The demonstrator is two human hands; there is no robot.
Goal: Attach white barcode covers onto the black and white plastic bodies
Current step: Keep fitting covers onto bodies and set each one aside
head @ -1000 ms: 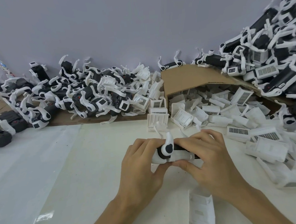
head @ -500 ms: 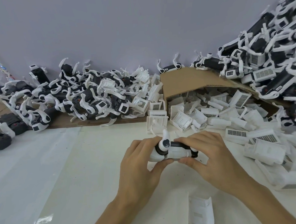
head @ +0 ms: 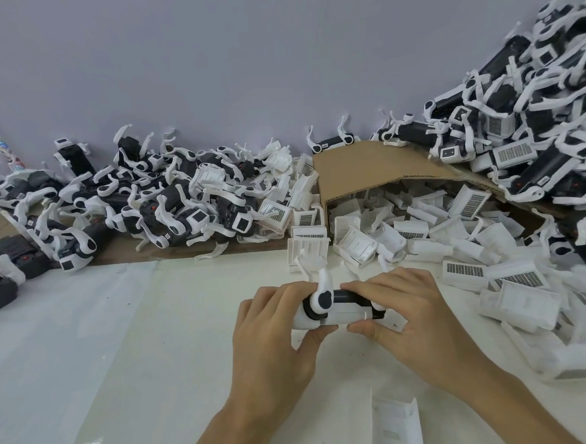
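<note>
The fingers of the left hand (head: pixel 275 343) and right hand (head: pixel 421 323) hid both ends of the black and white body (head: pixel 342 316), so I couldn't tell how its cover sat. Nearer than the hands, a white cover (head: pixel 395 425) got chopped off by the bottom edge. Right of the hands, the heap of bodies (head: pixel 555 161) ran out of frame. The barcode print was too small to read.

- We take this for a small assembly workshop, at a hand-work bench.
- Heaps of identical black and white plastic bodies (head: pixel 167 209) lie far left and far right against a plain wall (head: pixel 240 53).
- A tipped cardboard box (head: pixel 367 169) spills white barcode covers (head: pixel 457 246) over our white-covered bench (head: pixel 154 333).
</note>
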